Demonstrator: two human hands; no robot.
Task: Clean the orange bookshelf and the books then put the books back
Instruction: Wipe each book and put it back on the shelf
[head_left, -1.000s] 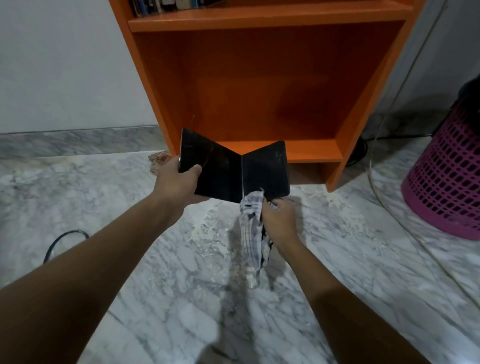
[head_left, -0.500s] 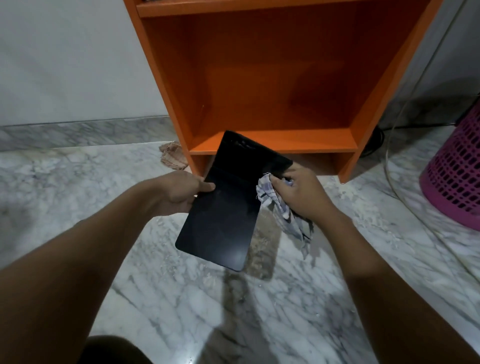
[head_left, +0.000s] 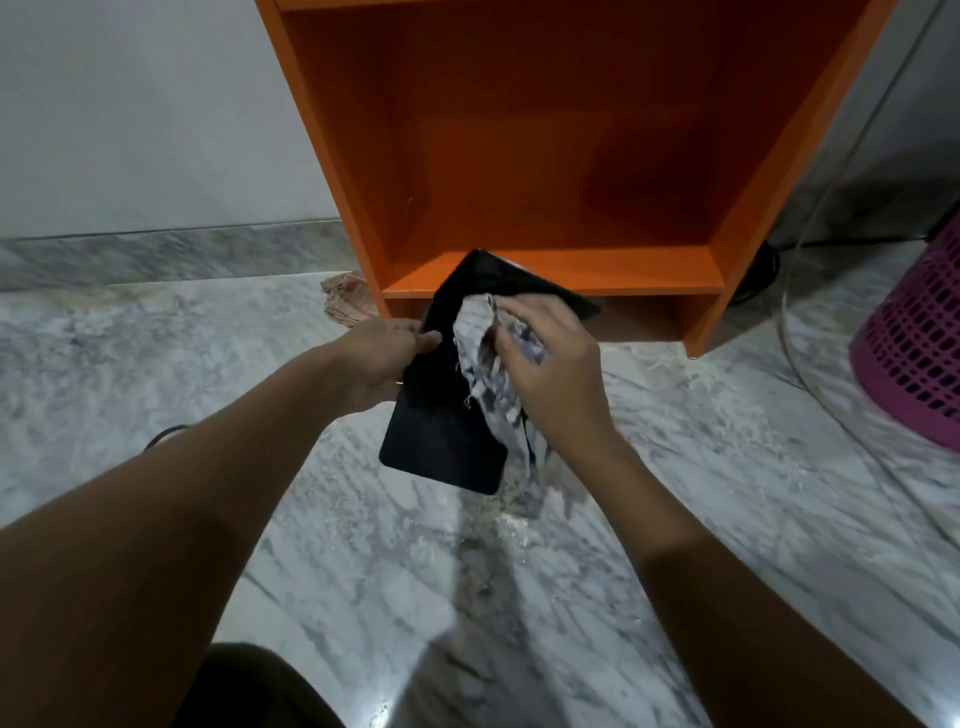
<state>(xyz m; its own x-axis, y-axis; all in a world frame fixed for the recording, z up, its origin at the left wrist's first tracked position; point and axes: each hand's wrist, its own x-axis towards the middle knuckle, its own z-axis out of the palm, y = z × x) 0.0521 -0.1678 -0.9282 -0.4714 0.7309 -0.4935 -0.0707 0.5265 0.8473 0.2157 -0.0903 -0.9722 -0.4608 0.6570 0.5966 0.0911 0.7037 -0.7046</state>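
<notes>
Left hand (head_left: 382, 358): I saw its fingers clamped on the black book's (head_left: 441, 431) left edge.
Right hand (head_left: 553, 374): bunched a checked cloth (head_left: 483, 364) against the cover.
Book: held above the floor, before the orange bookshelf (head_left: 550, 156).

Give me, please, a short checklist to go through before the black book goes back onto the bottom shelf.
1. Book held firmly: ok; the left hand grips the black book by its left edge.
2. Cloth in hand: ok; the right hand presses the cloth on the cover.
3. Cover wiped clean: cannot tell; it is dark and partly hidden.
4. Bottom shelf free: ok; nothing lies on it.
5. Shelf dusted: cannot tell.
6. Floor around clean: not ok; pale dust and a second rag lie by the bookshelf.
</notes>
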